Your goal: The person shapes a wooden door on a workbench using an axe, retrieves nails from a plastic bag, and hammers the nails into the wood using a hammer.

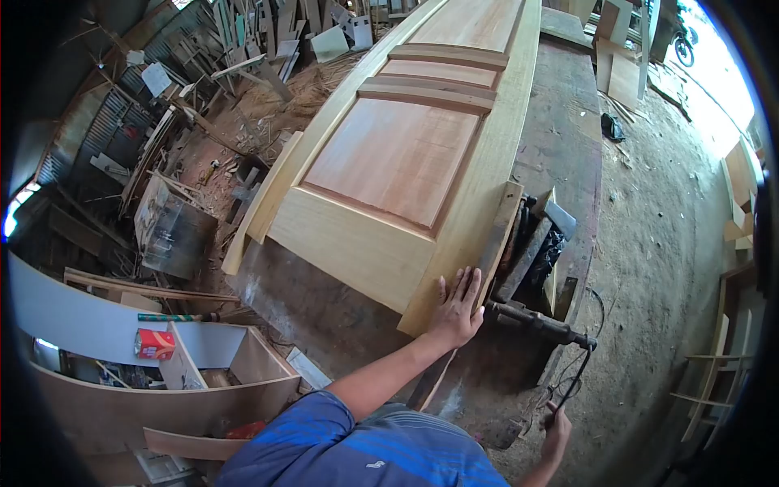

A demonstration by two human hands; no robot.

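A pale wooden panelled door (357, 243) lies on the workbench (560, 122). My left hand (458, 312) rests flat on the door's near right corner, fingers spread, beside a wooden strip (499, 235) along its edge. To the right of that strip is a bench vise with a metal screw (540, 321). My right hand (556, 424) is low at the right, fingers closed around the lower end of the dark vise handle (578, 377). Two wooden bars (430, 93) cross the door's upper part.
A curved wooden cabinet (235, 394) holding a red can (154, 344) stands at the lower left. Scrap boards (280, 32) and shavings lie at the back left. Wooden frames (718, 357) stand at the far right, beyond the dirt floor (649, 268).
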